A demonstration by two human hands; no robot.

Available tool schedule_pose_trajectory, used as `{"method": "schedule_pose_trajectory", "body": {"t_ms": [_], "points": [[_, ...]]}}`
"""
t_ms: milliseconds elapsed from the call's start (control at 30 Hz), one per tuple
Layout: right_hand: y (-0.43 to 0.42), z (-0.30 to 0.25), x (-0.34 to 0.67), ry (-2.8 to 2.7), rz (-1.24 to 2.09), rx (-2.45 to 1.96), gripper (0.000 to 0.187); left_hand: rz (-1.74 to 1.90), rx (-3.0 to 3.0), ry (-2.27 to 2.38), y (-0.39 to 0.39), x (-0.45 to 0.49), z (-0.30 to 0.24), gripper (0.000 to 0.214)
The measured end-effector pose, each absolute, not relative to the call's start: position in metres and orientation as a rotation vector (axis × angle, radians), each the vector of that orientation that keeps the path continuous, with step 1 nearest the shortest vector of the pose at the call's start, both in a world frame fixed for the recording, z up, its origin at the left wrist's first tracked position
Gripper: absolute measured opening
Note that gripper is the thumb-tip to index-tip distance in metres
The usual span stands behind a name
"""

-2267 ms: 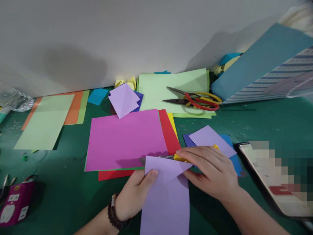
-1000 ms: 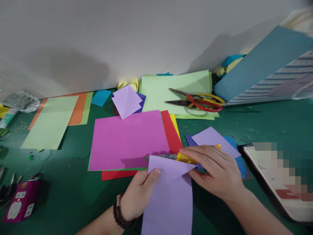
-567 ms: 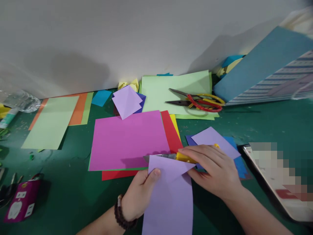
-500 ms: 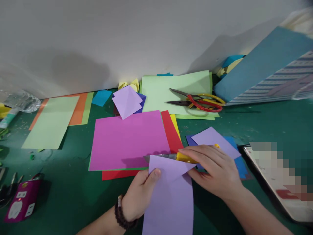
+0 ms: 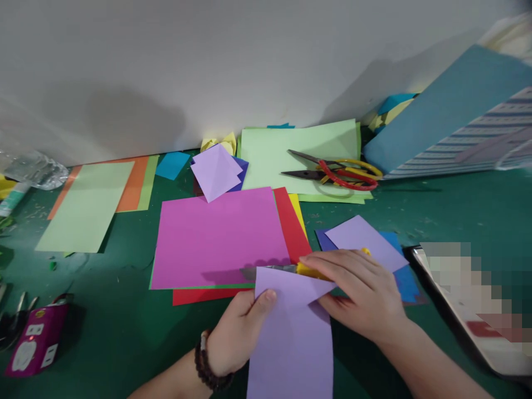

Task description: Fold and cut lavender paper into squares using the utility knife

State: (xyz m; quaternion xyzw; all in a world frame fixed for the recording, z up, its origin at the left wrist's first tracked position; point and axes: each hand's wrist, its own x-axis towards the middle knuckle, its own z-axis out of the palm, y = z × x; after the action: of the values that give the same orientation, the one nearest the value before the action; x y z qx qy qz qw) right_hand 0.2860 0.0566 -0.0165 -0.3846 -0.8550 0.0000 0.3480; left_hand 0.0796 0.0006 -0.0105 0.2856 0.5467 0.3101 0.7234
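My left hand (image 5: 239,330) pinches the left edge of a lilac sheet of paper (image 5: 291,349), thumb on top. The sheet's upper part is folded over into a triangular flap. In my right hand (image 5: 366,293) is a yellow-handled utility knife (image 5: 310,270), its blade pointing left along the fold at the top of the sheet. Part of the blade is behind the paper, and its tip shows past the left corner. My right fingers wrap over the handle and hide most of it. Beyond the knife lies a magenta sheet (image 5: 220,238) on top of red paper (image 5: 291,221).
Red-and-yellow-handled scissors (image 5: 332,170) rest on pale green sheets (image 5: 266,155). Lilac squares (image 5: 363,238) lie right of centre, beside a phone (image 5: 453,305). A blue box (image 5: 449,111) stands at the back right. A purple power box (image 5: 39,338) is at left, near a clear bottle (image 5: 41,169).
The knife has slid slightly left, its tip showing further past the paper's corner. The lilac sheet has shifted a little to the right. My left hand keeps its pinch.
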Motion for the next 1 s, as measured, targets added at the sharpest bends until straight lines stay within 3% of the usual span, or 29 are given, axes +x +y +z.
{"method": "schedule_pose_trajectory", "body": {"t_ms": [167, 467, 733, 800, 1000], "points": [[0.060, -0.015, 0.290, -2.219, -0.012, -1.009, 0.033, 0.674, 0.678, 1.219, -0.001, 0.079, -0.011, 0.053], [0.073, -0.018, 0.308, -2.072, -0.103, -1.418, 0.023, 0.667, 0.552, 1.200, 0.002, 0.080, -0.012, 0.052], [0.081, -0.041, 0.305, -2.116, -0.120, -1.642, 0.028, 0.703, 0.551, 1.061, 0.015, 0.073, 0.001, 0.035], [0.076, -0.030, 0.300, -2.023, -0.023, -1.548, 0.027, 0.696, 0.585, 1.055, 0.016, 0.072, 0.001, 0.034], [0.061, -0.004, 0.284, -1.914, 0.868, -1.350, 0.020, 0.660, 0.746, 1.133, 0.018, 0.073, -0.004, 0.031]]}}
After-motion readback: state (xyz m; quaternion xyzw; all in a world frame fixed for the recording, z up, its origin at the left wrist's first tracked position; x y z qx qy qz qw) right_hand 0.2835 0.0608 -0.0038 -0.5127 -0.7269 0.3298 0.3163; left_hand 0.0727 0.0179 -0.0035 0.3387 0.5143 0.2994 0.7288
